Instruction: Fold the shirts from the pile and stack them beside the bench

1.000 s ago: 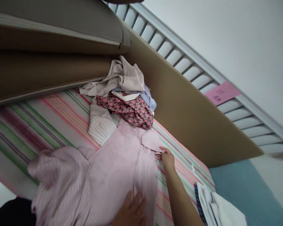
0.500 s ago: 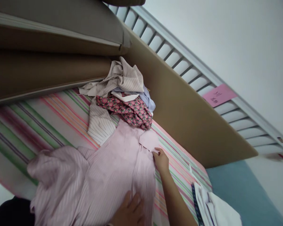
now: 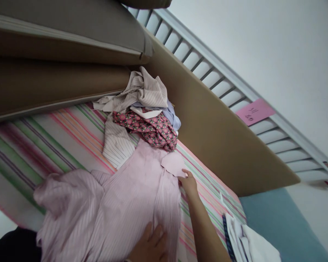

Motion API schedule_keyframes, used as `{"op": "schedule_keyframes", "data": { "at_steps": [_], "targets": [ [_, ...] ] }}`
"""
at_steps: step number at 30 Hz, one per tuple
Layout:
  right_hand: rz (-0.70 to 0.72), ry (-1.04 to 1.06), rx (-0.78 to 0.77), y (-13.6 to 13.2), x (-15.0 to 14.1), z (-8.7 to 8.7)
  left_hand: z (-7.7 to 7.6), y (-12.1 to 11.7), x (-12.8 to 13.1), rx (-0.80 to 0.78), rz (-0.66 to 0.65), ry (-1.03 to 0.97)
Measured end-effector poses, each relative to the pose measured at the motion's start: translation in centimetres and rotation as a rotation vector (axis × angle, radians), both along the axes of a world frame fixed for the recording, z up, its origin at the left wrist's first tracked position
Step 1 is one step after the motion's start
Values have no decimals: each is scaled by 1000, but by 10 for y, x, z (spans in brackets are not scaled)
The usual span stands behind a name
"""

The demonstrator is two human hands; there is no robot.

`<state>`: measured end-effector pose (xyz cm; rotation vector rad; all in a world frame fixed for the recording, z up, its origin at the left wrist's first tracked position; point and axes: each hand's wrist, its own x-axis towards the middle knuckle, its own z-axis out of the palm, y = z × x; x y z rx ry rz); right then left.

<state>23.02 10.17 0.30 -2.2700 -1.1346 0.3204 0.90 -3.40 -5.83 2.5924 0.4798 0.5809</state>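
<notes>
A pink finely striped shirt lies spread on the striped sheet, its left part crumpled. My right hand pinches the edge of a rounded flap, which looks like a collar or cuff, at the shirt's upper right. Lower down, my left hand rests flat on the shirt with its fingers apart. Beyond the shirt's far end is a heap with a red floral garment, a beige striped garment and a light blue cloth.
The striped sheet covers the surface. A tan board and a white slatted rail with a pink note run along the right. Grey-brown cushions stand at the left. Folded white clothes lie near a teal cushion.
My right hand has shifted slightly along the flap's edge, and the flap has moved a little left. My left hand stays flat on the shirt. The view has moved slightly.
</notes>
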Motion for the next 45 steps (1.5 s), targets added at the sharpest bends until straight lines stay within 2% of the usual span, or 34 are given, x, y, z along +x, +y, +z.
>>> {"op": "schedule_keyframes", "data": {
  "at_steps": [5,8,12,15,19,21,23,25,27,31,34,37,40,42,45],
  "targets": [
    [10,416,189,0,-3,12,-8,-3,6,35,15,18],
    [-7,570,238,-2,-5,1,-7,-3,5,50,7,12],
    [-41,621,141,-10,-1,-17,-5,-2,5,48,21,27],
    [-65,521,29,-17,9,-13,-7,-3,5,30,28,19],
    [-91,194,-66,-17,19,15,-9,-3,3,36,36,-13],
    [-41,16,-51,-7,14,25,-9,-2,3,36,37,-11],
    [58,-106,-24,8,1,27,-9,-2,4,27,30,-5],
    [151,-178,-5,23,-15,18,-10,-3,6,23,31,6],
    [190,-259,-62,35,-28,1,-15,-6,9,50,58,14],
    [161,-370,-300,42,-37,-35,-29,-12,13,208,95,-30],
    [171,-365,-311,44,-33,-45,-32,-12,11,202,80,3],
    [180,-325,-321,47,-32,-39,-19,-9,2,94,47,67],
    [190,-287,-338,36,-36,-24,7,-6,-11,-32,-58,109],
    [221,-276,-328,11,-41,-11,25,-3,-21,-129,-99,134],
    [291,-219,-137,-62,-49,7,49,2,-36,-248,-109,77]
  ]
}}
